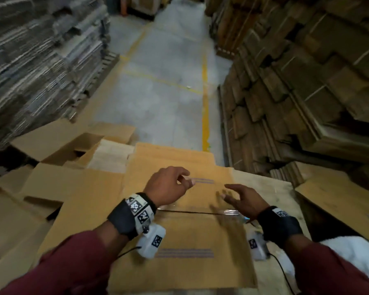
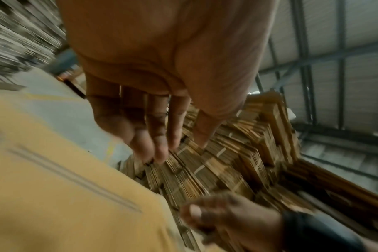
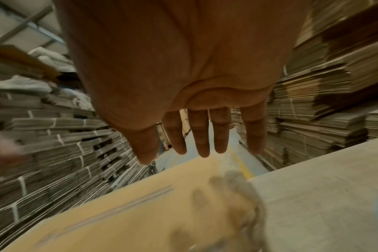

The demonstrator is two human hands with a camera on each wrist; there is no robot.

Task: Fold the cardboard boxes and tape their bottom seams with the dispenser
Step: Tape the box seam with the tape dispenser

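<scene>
Only the head view takes in the whole cardboard box (image 1: 179, 220), lying with its folded flaps up on a pile of flat cardboard, a strip of clear tape (image 1: 200, 211) running along the seam where the two flaps meet. There the left hand (image 1: 168, 186) hovers over the far flap near the seam, fingers loosely curled and holding nothing, and the right hand (image 1: 245, 199) hovers by the right end of the seam, fingers spread and straight, also empty; whether either touches the cardboard cannot be told. The left wrist view adds the left palm from below, its fingers (image 2: 155, 136) bent and close together over the tan flap, with the right hand blurred at the lower edge. The right wrist view shows the right fingers (image 3: 201, 134) straight and slightly parted above the flap, their shadows falling on it. No view shows the dispenser. To the left of the box lie opened cartons (image 1: 58, 145); bundled stacks of flattened cardboard (image 1: 41, 56) rise on both sides of a grey floor (image 1: 158, 92) marked with yellow lines, and a white cloth (image 1: 349, 258) lies at the near right.
</scene>
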